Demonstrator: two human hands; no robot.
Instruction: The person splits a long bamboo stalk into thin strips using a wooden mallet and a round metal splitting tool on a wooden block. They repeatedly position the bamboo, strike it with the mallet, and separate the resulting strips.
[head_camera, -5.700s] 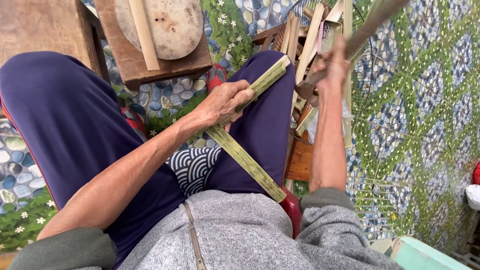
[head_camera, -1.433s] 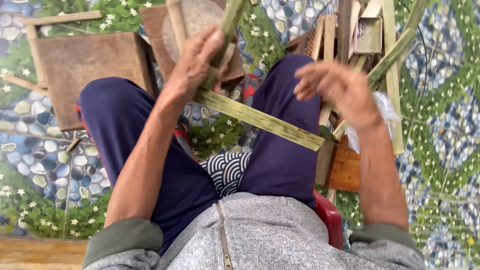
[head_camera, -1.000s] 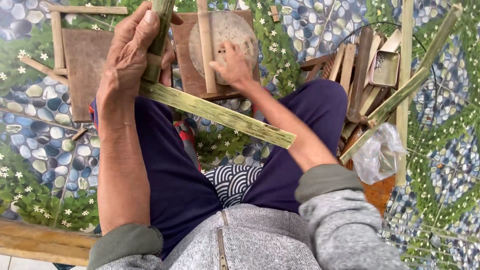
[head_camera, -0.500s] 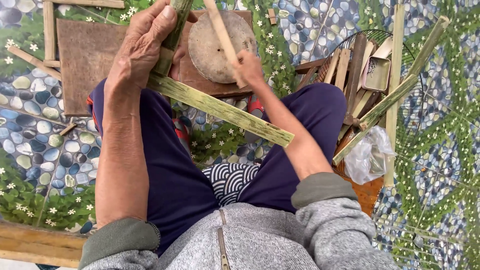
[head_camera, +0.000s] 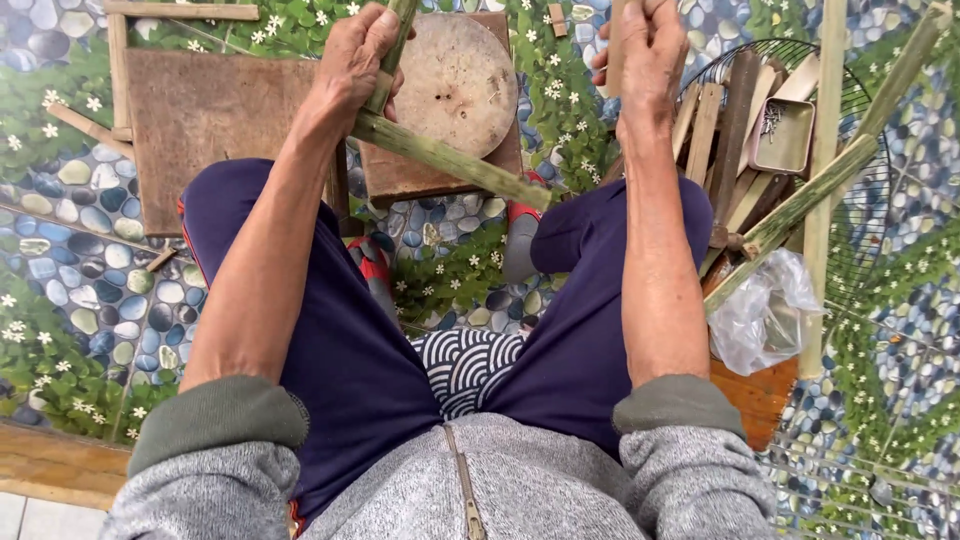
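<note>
seated person's left hand (head_camera: 350, 70) closes its grip on a green bamboo strip (head_camera: 450, 160) lying whole across the knees, right hand (head_camera: 645, 50) gripping a wooden stick (head_camera: 617, 40) above a round chopping block (head_camera: 455, 85).

Green, rough bamboo stick (head_camera: 450, 160); worn, matt wood block (head_camera: 455, 85); shiny clear plastic bag (head_camera: 765, 315); dull metal tin (head_camera: 783, 137).

Your left hand (head_camera: 355, 62) sits at eleven o'clock, fingers curled tight in a fist, knuckles up. Its bare forearm runs back toward seven o'clock, sleeve pushed to the elbow. Your right hand (head_camera: 648, 50) is at one o'clock, closed in a grip, forearm stretching nearly straight back toward five o'clock, sleeve also bunched at the elbow.
</note>
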